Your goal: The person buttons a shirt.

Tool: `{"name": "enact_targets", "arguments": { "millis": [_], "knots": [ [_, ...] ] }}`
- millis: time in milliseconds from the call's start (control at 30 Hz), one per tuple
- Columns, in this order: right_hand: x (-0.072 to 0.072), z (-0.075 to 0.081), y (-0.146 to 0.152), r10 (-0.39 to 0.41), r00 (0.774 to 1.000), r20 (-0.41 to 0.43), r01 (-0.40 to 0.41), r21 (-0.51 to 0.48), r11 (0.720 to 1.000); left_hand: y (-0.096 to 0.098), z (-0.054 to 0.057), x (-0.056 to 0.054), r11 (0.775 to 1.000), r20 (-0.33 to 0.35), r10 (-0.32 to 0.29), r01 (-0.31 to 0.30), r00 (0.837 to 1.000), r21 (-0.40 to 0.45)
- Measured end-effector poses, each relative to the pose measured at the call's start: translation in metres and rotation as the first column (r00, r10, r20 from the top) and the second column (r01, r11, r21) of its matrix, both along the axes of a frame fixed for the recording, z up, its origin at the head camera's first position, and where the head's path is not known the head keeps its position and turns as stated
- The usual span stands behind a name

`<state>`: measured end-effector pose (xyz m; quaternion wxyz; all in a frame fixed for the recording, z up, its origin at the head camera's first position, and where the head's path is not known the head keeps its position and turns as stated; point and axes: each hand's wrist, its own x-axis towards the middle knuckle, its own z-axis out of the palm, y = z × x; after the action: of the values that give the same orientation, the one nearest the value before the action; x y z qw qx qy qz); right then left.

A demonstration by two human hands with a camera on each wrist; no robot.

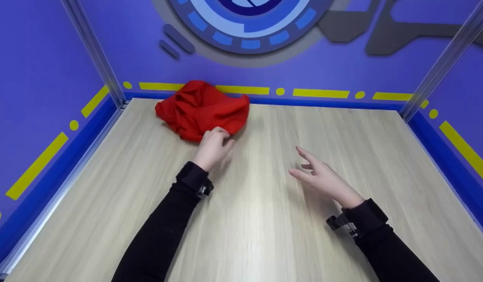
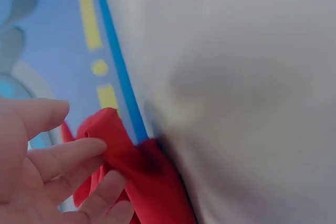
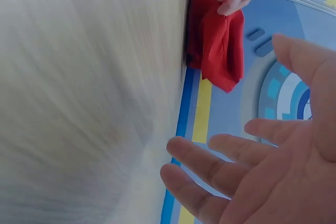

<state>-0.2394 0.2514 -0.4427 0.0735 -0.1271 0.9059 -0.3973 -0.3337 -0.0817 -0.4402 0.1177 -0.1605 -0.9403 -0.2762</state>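
Note:
A crumpled red cloth point(image 1: 204, 107) lies bunched at the far left of the table, overlapping the foot of the back wall in the head view. My left hand point(image 1: 213, 148) is at its near edge, fingers loosely bent. In the left wrist view the left fingertips point(image 2: 97, 148) overlap the red cloth point(image 2: 157, 187), and the thumb stands apart from them. Whether they touch the fabric is hard to tell. My right hand point(image 1: 323, 178) hovers over the table, right of the cloth, its fingers spread and holding nothing. What the cloth is cannot be made out.
The light wood-grain tabletop point(image 1: 265, 219) spreads under both hands. A blue-purple printed back wall point(image 1: 280, 74) with yellow dashes stands behind it, with matching side walls joined by metal posts point(image 1: 96, 51). A strapped device point(image 1: 196, 180) sits on each wrist.

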Motion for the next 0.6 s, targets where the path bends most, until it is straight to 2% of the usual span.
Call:
{"name": "enact_targets", "arguments": {
  "millis": [100, 200, 333, 400, 467, 500, 600],
  "knots": [
    [-0.002, -0.004, -0.006, 0.008, 1.000, -0.001, -0.008, -0.029, 1.000, 0.010, 0.000, 0.013, 0.996, 0.013, -0.077, 0.077, 0.997, 0.036],
    [-0.003, -0.006, -0.012, 0.025, 1.000, 0.013, -0.025, -0.050, 0.998, 0.020, 0.001, 0.025, 0.985, 0.044, -0.154, 0.150, 0.987, 0.087],
    [-0.002, -0.005, -0.021, 0.051, 0.999, 0.020, -0.050, -0.042, 0.998, 0.033, 0.004, 0.041, 0.958, 0.113, -0.270, 0.255, 0.956, 0.134],
    [-0.003, -0.005, -0.025, 0.064, 0.998, 0.011, -0.063, -0.040, 0.997, 0.040, 0.006, 0.047, 0.938, 0.146, -0.334, 0.312, 0.931, 0.151],
    [-0.003, -0.005, -0.029, 0.069, 0.998, 0.005, -0.068, -0.037, 0.997, 0.045, 0.009, 0.052, 0.908, 0.170, -0.407, 0.377, 0.898, 0.180],
    [-0.004, -0.005, -0.030, 0.072, 0.997, -0.006, -0.072, -0.019, 0.997, 0.048, 0.011, 0.055, 0.890, 0.180, -0.446, 0.412, 0.877, 0.197],
    [-0.005, -0.007, -0.033, 0.080, 0.994, -0.071, -0.074, 0.084, 0.994, 0.055, 0.014, 0.062, 0.818, 0.198, -0.569, 0.523, 0.798, 0.240]
  ]
}}
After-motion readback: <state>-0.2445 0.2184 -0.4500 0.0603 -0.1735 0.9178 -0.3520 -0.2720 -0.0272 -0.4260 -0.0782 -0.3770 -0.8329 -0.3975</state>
